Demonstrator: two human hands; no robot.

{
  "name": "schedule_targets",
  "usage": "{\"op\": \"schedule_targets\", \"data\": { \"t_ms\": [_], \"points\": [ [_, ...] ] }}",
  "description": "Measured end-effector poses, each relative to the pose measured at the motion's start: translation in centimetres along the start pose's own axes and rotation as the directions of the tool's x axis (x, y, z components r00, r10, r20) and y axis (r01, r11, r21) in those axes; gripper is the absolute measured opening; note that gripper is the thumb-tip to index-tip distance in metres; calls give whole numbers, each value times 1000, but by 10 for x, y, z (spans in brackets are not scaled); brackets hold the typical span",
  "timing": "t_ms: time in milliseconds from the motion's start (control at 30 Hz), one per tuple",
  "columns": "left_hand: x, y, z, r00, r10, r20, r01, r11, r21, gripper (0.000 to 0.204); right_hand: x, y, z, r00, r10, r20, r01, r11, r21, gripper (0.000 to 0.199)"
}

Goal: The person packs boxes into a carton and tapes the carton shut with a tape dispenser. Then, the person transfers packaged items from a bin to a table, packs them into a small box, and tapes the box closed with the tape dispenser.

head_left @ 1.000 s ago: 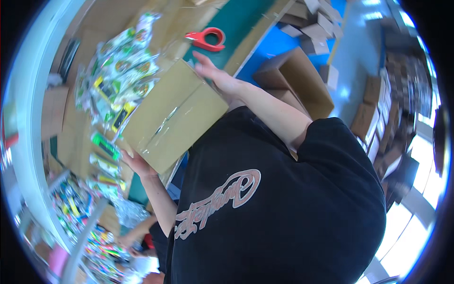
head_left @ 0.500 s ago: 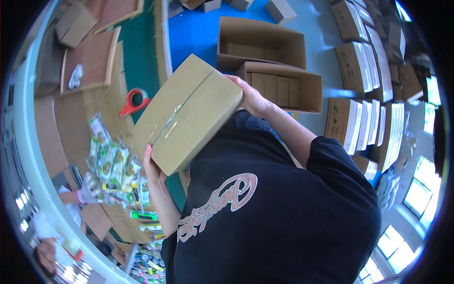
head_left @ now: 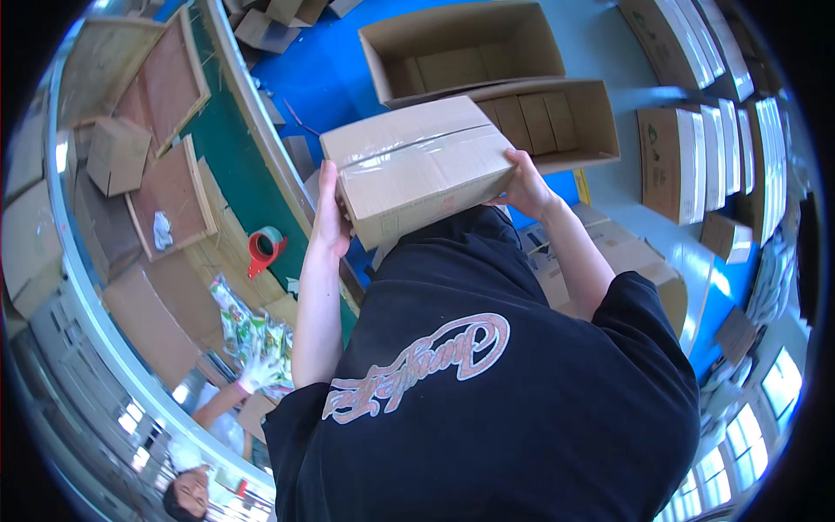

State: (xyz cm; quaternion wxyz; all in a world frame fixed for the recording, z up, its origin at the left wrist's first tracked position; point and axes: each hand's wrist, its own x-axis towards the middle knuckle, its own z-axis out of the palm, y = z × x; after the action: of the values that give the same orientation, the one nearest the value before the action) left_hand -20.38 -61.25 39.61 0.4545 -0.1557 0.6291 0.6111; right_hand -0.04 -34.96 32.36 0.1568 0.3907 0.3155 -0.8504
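A: What's on the left?
B: Worktop (head_left: 230, 187) with a red tape dispenser (head_left: 263, 249) and printed packets (head_left: 252, 335).
A: And the hands?
B: Left hand (head_left: 330, 213) pressed flat on the left end of a taped cardboard box (head_left: 417, 165), fingers extended. Right hand (head_left: 524, 184) grips the right end, fingers curled under. Box held in the air, tilted, above two open cartons (head_left: 496, 83) on the blue floor (head_left: 322, 78).
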Motion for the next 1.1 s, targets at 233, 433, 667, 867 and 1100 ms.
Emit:
{"op": "schedule_targets", "data": {
  "t_ms": [233, 433, 667, 867, 1100],
  "points": [
    [24, -48, -13, 893, 43, 449, -115, 984, 134, 75, -72, 59, -2, 833, -533, -149, 526, 846, -84, 84],
    [32, -84, 21, 760, -367, 536, 305, 930, 204, 74, -130, 95, 16, 327, -943, 58, -51, -79, -996, 89],
    [68, -78, 54, 579, -710, 401, 528, 701, 480, 75, -39, 109, 33, 652, -734, 190, -33, -278, -960, 100],
    [73, -71, 69, 750, -584, 312, 449, 795, 408, 85, 4, 75, -14, 492, -747, 447, 312, -327, -892, 95],
    [43, -122, -2, 998, -58, 12, 55, 986, 159, 68, 55, 18, -98, 461, -864, -204, 16, 238, -971, 124]
  ]
}}
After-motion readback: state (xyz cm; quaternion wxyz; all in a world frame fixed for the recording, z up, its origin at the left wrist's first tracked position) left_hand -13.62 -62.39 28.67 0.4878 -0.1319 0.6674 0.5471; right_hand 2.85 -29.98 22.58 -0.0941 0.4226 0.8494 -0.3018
